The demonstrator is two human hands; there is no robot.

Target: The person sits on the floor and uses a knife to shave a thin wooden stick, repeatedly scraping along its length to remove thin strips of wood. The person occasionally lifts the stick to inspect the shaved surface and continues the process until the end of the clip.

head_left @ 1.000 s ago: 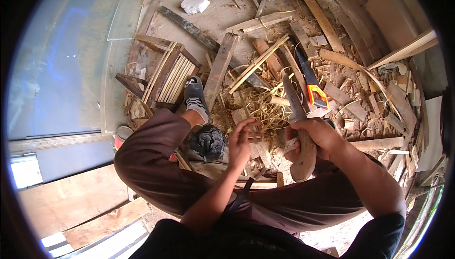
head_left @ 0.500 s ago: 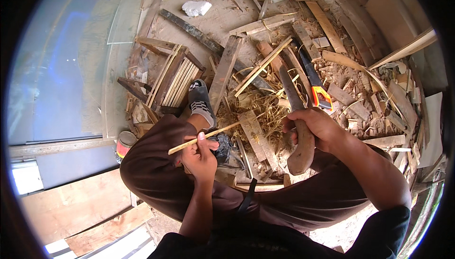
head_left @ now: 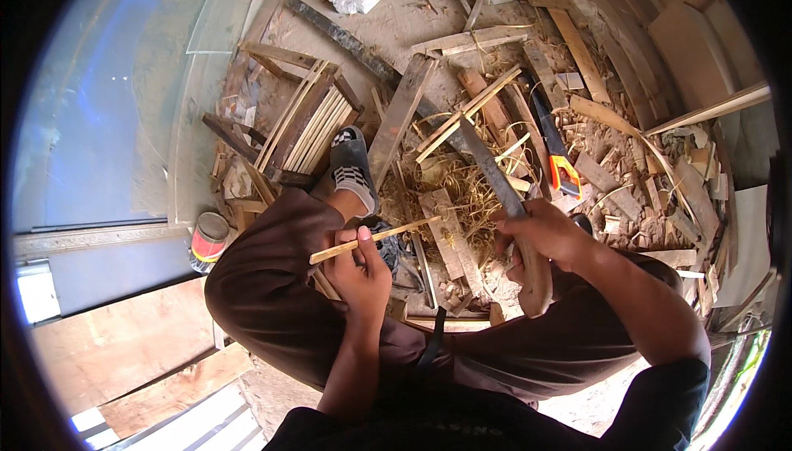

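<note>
Wooden strip (head_left: 404,229), finger-pinched in left hand (head_left: 359,276), left of knife (head_left: 494,174), crosswise, tip toward it; knife fist-clasped in right hand (head_left: 544,235).

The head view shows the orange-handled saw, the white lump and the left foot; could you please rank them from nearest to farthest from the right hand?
From the right hand:
1. Orange-handled saw: just ahead, slightly right.
2. Left foot: off to the left.
3. White lump: far ahead, to the left.
</note>
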